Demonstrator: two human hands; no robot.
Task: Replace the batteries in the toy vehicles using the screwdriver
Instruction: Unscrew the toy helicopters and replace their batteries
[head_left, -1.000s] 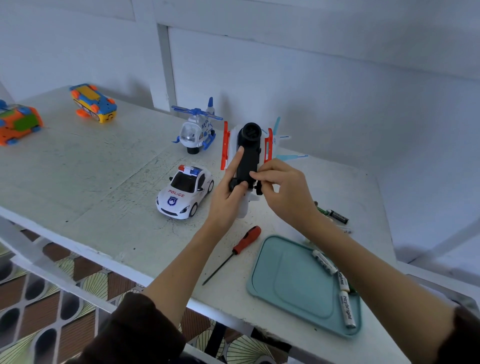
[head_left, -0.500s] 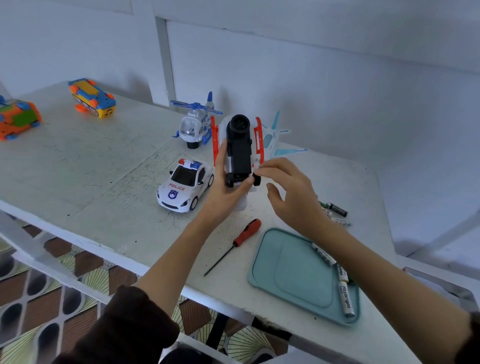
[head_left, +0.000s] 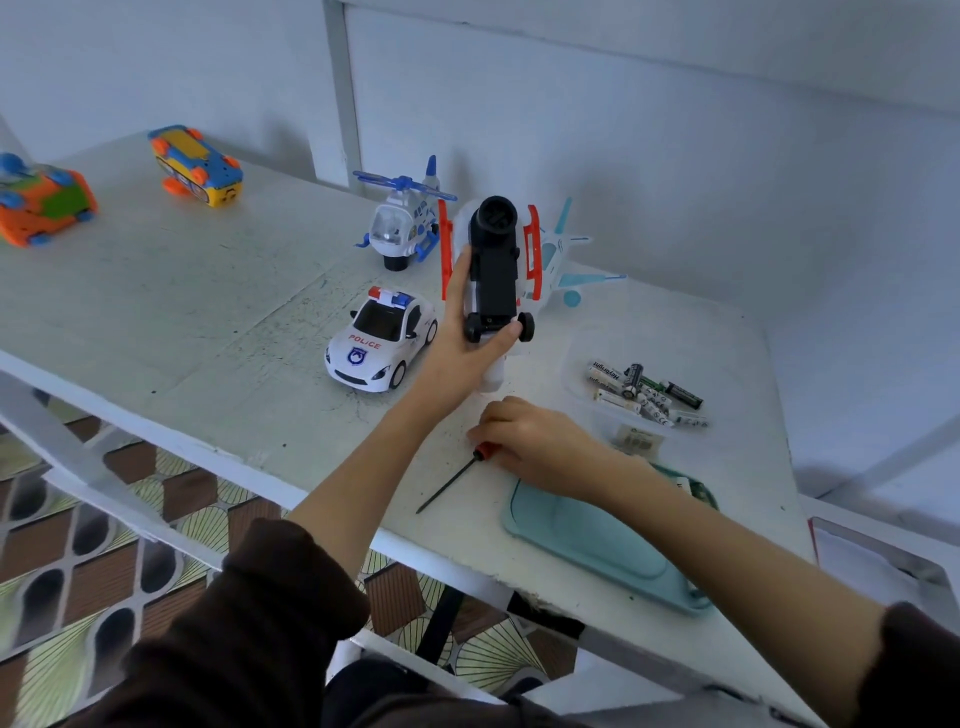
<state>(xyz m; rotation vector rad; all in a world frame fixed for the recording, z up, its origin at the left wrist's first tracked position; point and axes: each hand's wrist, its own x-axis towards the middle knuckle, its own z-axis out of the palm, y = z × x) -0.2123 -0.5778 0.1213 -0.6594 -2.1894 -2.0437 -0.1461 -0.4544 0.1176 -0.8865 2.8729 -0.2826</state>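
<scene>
My left hand (head_left: 462, 343) grips a white and red toy vehicle (head_left: 493, 265), held upright with its black underside and small wheels facing me. My right hand (head_left: 535, 441) lies on the table with its fingers curled over the red handle of the screwdriver (head_left: 457, 475); the dark shaft sticks out to the lower left. Loose batteries (head_left: 644, 392) lie in a pile to the right of the toy.
A white police car (head_left: 382, 340), a blue and white helicopter (head_left: 402, 221) and a toy plane (head_left: 563, 260) stand on the white table (head_left: 182, 291). Two orange and blue vehicles (head_left: 197, 166) sit far left. A teal tray (head_left: 597, 551) lies at the front edge under my right forearm.
My right hand left the toy's underside and dropped down onto the screwdriver's handle. My left hand keeps the toy upright.
</scene>
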